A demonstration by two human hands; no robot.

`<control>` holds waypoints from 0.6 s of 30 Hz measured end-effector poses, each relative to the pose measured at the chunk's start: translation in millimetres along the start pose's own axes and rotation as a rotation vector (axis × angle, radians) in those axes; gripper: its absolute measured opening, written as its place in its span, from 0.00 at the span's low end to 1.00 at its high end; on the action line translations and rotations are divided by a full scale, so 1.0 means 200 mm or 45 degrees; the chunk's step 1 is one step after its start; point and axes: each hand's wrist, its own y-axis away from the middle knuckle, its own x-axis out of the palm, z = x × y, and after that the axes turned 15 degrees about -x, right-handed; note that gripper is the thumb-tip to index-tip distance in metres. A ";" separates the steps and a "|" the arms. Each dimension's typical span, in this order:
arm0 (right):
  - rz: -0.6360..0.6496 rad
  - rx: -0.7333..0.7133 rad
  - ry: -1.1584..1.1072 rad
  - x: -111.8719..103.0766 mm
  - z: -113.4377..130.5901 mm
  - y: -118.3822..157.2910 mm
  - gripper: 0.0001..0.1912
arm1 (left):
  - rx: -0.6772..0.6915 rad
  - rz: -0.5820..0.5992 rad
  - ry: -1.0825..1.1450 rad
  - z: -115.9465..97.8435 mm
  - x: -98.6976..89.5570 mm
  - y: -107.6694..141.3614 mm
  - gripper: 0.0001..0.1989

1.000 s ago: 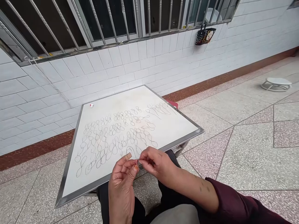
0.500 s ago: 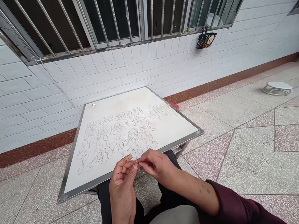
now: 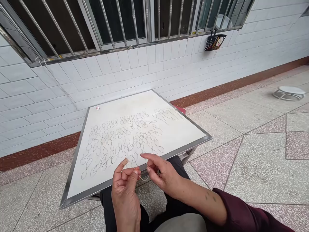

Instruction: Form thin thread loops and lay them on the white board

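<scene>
Near the table's front edge, my left hand pinches a thin wire between thumb and fingers, with a small reddish bit at the fingertips. A tan wrap covers the tip of its index finger. To its right, my right hand has its index finger stretched out over the table edge, and its thumb and other fingers are bent beside the wire's loop. Whether they grip the wire is too small to tell. Rows of thin looped wires lie on the white table beyond both hands.
A small white and red object sits at the table's far left corner. Behind the table stands a tiled wall with a barred window. A black basket hangs there. A round white stool is on the floor at right.
My hands have moved apart. The right index finger has lifted and straightened, and a loop of wire now shows between the hands. The view has shifted slightly.
</scene>
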 end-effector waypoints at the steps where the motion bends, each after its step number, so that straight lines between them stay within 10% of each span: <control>1: 0.015 -0.013 0.027 0.00 0.00 0.00 0.22 | 0.011 -0.011 -0.009 0.00 0.00 0.00 0.29; 18: 0.362 -0.436 0.559 -0.04 -0.04 0.00 0.06 | 0.043 -0.128 0.078 -0.03 0.00 -0.02 0.28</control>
